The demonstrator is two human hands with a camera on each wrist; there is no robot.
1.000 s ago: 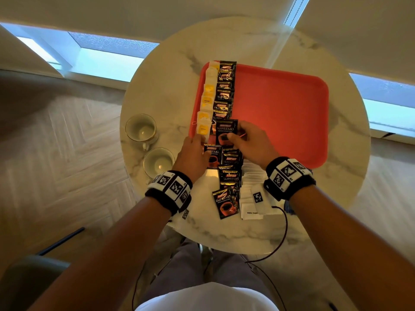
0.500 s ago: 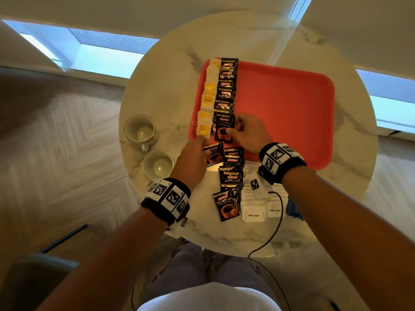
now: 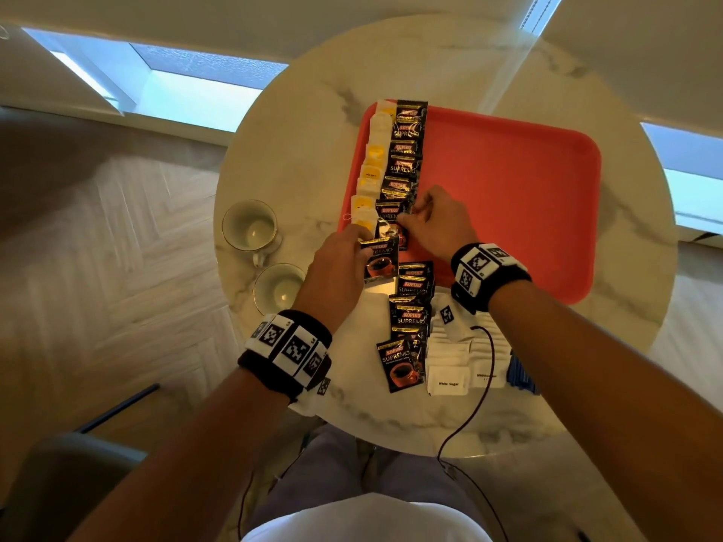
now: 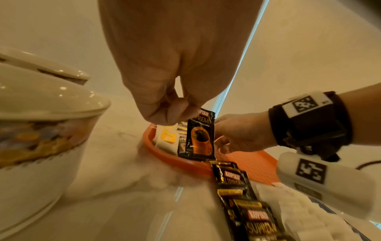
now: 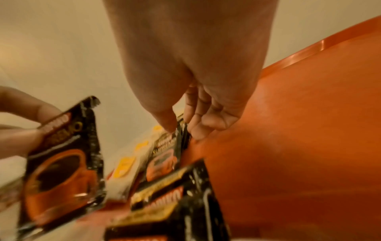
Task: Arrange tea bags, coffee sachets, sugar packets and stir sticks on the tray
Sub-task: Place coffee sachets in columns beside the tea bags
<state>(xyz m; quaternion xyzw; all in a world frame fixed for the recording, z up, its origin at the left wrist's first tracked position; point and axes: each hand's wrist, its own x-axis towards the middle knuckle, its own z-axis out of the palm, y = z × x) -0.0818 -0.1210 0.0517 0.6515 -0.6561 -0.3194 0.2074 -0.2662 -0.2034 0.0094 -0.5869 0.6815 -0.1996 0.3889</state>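
A red tray (image 3: 508, 189) lies on the round marble table (image 3: 297, 158). Along its left side run a column of tea bags (image 3: 369, 178) and a column of black coffee sachets (image 3: 405, 166). My right hand (image 3: 410, 217) pinches the top corner of the nearest sachet in that column (image 5: 164, 156), laid on the tray. My left hand (image 3: 362, 244) pinches another coffee sachet (image 4: 201, 138) by its top edge, hanging upright over the tray's near left corner. More coffee sachets (image 3: 407, 318), white sugar packets (image 3: 450, 369) and blue stir sticks (image 3: 518, 375) lie on the table near me.
Two white cups (image 3: 250, 228) (image 3: 279, 291) stand on the table left of the tray. The cup (image 4: 37, 130) nearest my left wrist looms large in the left wrist view. A black cable (image 3: 481, 389) trails from my right wrist across the sugar packets.
My right hand moved its sachet farther onto the tray, up against the column. My left hand lifted a sachet off the table row toward the tray corner.
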